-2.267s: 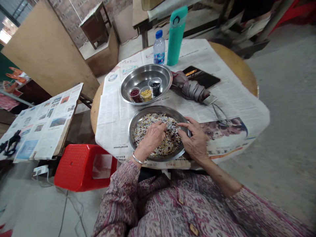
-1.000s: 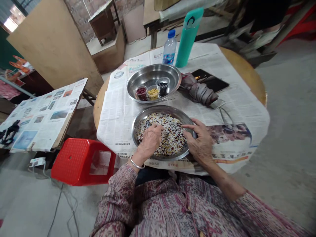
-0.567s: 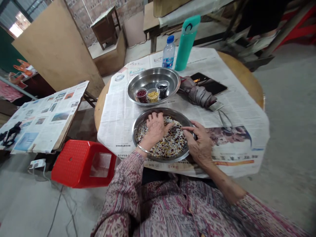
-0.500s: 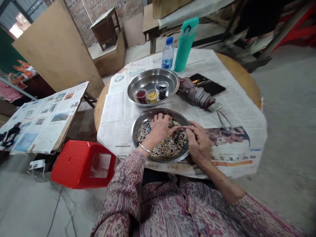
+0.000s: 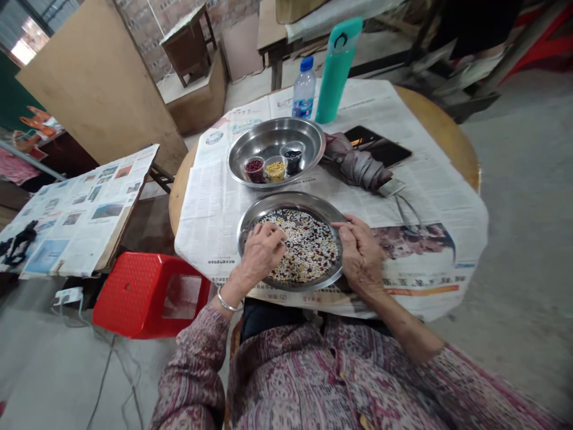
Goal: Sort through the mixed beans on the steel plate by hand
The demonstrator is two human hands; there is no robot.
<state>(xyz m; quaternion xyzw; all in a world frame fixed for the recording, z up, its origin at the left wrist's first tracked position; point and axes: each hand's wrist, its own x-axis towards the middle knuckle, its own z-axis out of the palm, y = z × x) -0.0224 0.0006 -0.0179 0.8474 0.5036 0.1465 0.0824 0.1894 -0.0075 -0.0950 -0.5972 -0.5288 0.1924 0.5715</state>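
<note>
Grain-and-bean mix (image 5: 308, 248) lies spread across the steel pan (image 5: 329, 209) in front of you, close to the table's near edge. Your hands are apart: the left hand (image 5: 265, 246) is on the mix at nine o'clock, fingers curled — whether they pinch anything, I can't tell. Your right hand (image 5: 362, 254) is at the rim at three o'clock; how firmly it grips is unclear.

Chinese print covers the newspaper (image 5: 206, 209), mostly too fine to read; larger characters run between three and four o'clock, too blurred to make out. At twelve, the water bottle (image 5: 304, 89) has a blue label with a red mark, its lettering too small.

The larger basin (image 5: 264, 140) crowds eleven to twelve, the folded umbrella (image 5: 358, 164) one to two. Open paper stretches from nine to ten — bare wooden table edge (image 5: 461, 143) shows at two
</note>
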